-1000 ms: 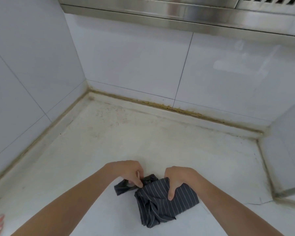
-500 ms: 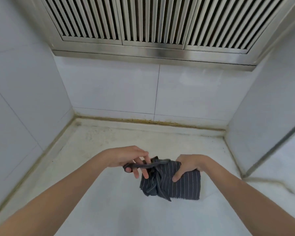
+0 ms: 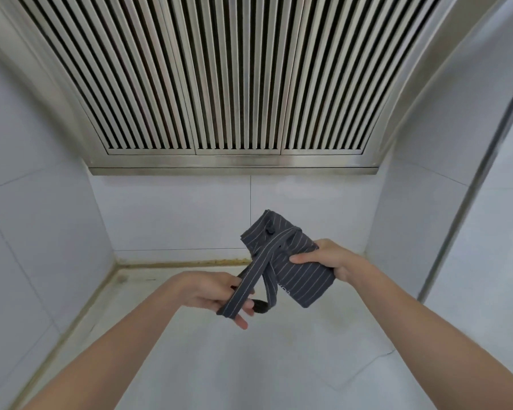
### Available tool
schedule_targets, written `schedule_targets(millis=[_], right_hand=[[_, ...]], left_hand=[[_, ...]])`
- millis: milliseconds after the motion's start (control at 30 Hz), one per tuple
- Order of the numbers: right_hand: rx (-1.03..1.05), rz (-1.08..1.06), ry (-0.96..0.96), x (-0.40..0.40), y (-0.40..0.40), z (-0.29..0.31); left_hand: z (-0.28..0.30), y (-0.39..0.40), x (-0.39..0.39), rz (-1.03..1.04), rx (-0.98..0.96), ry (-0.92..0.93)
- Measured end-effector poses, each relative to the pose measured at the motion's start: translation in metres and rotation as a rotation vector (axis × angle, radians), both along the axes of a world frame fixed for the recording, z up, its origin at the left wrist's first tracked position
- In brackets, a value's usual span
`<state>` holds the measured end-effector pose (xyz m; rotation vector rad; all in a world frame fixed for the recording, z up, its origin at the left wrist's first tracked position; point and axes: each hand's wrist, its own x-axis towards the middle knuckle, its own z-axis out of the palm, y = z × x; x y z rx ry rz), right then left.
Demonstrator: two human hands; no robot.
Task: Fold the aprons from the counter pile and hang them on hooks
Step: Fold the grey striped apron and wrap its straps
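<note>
At far left, a white tiled wall (image 3: 33,220) runs down to the pale counter (image 3: 279,359), with a brownish grimy seam (image 3: 172,264) along the joint where counter meets tile. Left forearm enters from the lower left corner and reaches up toward centre; left hand (image 3: 211,292) is raised off the counter, palm side turned partly upward, fingers (image 3: 240,321) extended forward and only loosely bent. Striped strap (image 3: 243,287) lies across those fingers, its free end hanging just past them; the thumb side appears to pin the strap against the fingers, a light hold rather than a full fist. A second strap length loops down beside it, ending in a dark curl near the fingertips. Just right of centre, the folded apron (image 3: 296,261), dark grey with thin white pinstripes, is held in the air above the counter, touching nothing but the hands; it forms a compact oblong bundle tilted with its upper end toward the back wall. Strap crosses the bundle's face; a small dark button-like spot sits near the upper end. Right hand (image 3: 329,258) grips the bundle's right edge, thumb on the near face, fingers wrapped behind, not visible. Right forearm exits lower right. Overhead, a stainless slatted extractor hood (image 3: 234,84) spans the upper view. Far right: a tiled side wall with a metal vertical trim (image 3: 468,208).
</note>
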<state>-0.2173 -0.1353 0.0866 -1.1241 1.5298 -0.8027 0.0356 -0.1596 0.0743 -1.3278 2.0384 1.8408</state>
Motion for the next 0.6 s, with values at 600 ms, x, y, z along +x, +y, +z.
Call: schedule_targets(millis=[600], right_hand=[[0.105,0.525,0.721,0.004,0.009,0.099]], left_hand=[[0.075,-0.009,-0.052,-0.091,-0.111,0.188]])
